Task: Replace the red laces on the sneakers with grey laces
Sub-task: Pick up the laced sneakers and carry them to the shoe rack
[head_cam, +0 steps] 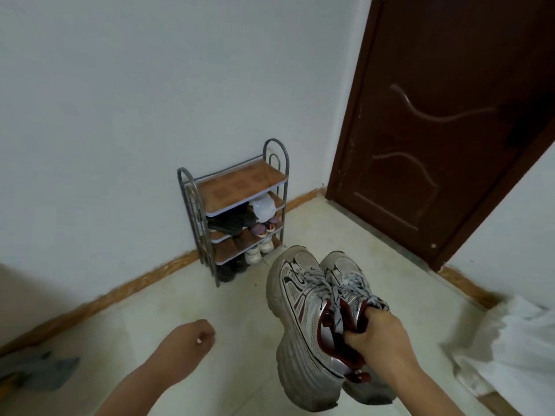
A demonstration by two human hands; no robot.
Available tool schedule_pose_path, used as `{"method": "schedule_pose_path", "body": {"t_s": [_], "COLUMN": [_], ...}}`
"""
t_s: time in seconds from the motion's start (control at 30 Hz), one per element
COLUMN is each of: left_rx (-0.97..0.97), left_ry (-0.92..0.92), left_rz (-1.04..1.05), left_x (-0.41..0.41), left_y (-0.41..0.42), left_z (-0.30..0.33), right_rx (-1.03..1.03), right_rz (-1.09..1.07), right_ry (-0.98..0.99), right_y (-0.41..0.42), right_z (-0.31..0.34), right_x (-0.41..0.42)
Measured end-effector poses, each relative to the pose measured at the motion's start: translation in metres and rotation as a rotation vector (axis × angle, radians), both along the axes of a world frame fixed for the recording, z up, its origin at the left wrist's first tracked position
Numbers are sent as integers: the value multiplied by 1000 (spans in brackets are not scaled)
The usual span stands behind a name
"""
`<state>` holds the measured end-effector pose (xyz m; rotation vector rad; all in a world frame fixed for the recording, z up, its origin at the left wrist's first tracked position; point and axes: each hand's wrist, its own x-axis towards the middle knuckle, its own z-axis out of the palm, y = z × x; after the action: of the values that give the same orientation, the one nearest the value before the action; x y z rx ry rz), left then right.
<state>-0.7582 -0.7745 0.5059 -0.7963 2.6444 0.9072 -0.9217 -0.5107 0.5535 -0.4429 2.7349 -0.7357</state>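
The right hand (377,334) has its fingers hooked into the collars of two silver sneakers (312,298), holding the pair together in the air, toes pointing away from it, each already threaded with grey laces (318,280). To its left, the left hand (195,337) hangs with fingers curled in, holding nothing that can be seen. Beyond the sneakers' toes stands one metal shoe rack (237,211) with four shelves, several shoes on its lower three, against the wall, and one dark brown door (444,115) rises ahead of the right hand.
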Motion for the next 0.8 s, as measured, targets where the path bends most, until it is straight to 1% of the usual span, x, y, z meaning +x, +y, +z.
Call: {"method": "schedule_pose_path", "body": {"t_s": [0.2, 0.3, 0.4, 0.6, 0.8], "left_rx": [-14, 12, 17, -16, -24], "left_ry": [13, 11, -7, 9, 38], "left_rz": [119, 190, 229, 284, 296], "left_x": [-80, -107, -129, -196, -270], "left_y": [-34, -52, -79, -167, -257], "left_z": [-3, -4, -8, -13, -6], "right_rx": [65, 92, 91, 119, 127], "right_rz": [122, 198, 268, 356, 329], "right_ry": [56, 64, 21, -31, -47], "right_y": [-59, -99, -141, -238, -324], "right_z": [6, 8, 5, -3, -7], "right_x": [-121, -165, -198, -258, -316]}}
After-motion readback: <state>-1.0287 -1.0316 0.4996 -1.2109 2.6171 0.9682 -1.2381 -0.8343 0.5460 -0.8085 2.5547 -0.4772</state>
